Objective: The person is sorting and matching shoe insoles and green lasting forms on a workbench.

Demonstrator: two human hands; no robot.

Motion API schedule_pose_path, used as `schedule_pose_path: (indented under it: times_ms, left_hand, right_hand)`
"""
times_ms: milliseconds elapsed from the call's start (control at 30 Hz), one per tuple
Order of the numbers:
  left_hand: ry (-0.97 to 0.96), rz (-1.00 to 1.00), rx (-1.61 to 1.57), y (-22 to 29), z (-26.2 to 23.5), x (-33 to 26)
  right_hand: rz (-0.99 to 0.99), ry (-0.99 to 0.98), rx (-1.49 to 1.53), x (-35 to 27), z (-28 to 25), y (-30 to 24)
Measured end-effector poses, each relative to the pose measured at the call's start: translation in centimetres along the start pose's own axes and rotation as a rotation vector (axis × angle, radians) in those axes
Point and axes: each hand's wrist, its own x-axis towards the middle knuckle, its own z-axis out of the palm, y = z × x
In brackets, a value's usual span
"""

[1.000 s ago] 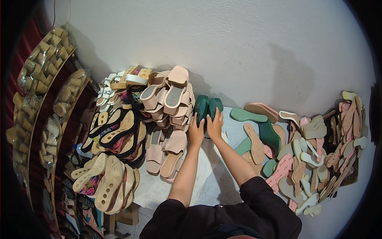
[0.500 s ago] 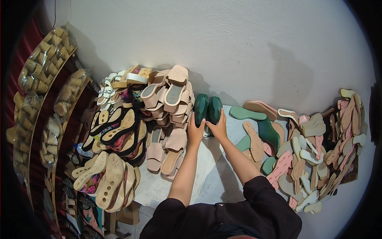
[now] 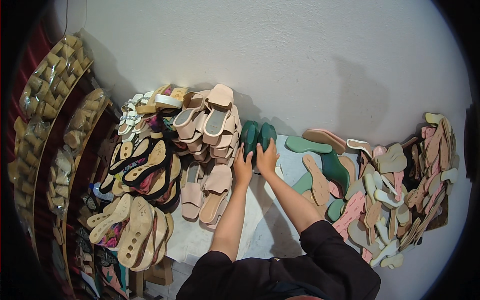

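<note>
Two dark green, smooth, shoe-shaped pieces stand side by side at the back of the table, close to the wall; I cannot tell whether they are lasts or finished shoes. My left hand [image 3: 243, 169] grips the near end of the left green piece [image 3: 249, 132]. Around the near end of the right green piece [image 3: 267, 132] is my right hand [image 3: 267, 157]. Just left of my left hand rises a stack of pale pink open-toe slides [image 3: 220, 117], with another pink pair [image 3: 217, 187] lying in front of it.
Wedge sandals with holed soles [image 3: 136, 225] and black-edged ones [image 3: 148, 164] are piled at the left. Shelves hold bagged heel blocks [image 3: 55, 70] farther left. Green soles [image 3: 310, 145] and a heap of insoles [image 3: 372, 205] spread over the right side. A white wall [image 3: 280, 60] stands behind.
The green pieces have shifted slightly left within the view. My fingers have changed position on them, the right hand's now lying up along its piece. The piles look unchanged.
</note>
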Motion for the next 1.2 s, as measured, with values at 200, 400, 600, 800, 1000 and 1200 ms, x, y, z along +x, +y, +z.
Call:
schedule_pose_path:
  times_ms: [200,400,600,800,1000,1200]
  left_hand:
    - [0.063,0.005,0.025,0.5,0.2,0.6]
    - [0.049,-0.044,-0.02,-0.4,0.0,0.2]
    - [0.05,-0.06,-0.022,0.2,-0.8,-0.3]
    - [0.094,-0.062,-0.079,1.6,-1.1,-2.6]
    - [0.022,-0.008,-0.111,4.1,-0.7,-9.8]
    - [-0.238,0.026,-0.056,5.2,0.7,-18.1]
  right_hand:
    - [0.018,-0.11,-0.081,-0.1,-0.7,0.1]
    - [-0.009,-0.168,-0.109,-0.1,-1.9,0.6]
    - [-0.053,-0.148,-0.06,-0.8,-2.4,0.4]
    - [-0.195,-0.112,0.028,-2.9,-4.8,2.8]
    - [-0.158,-0.009,0.038,-10.0,-10.7,8.8]
    - [-0.004,0.216,0.028,-16.6,-20.0,15.5]
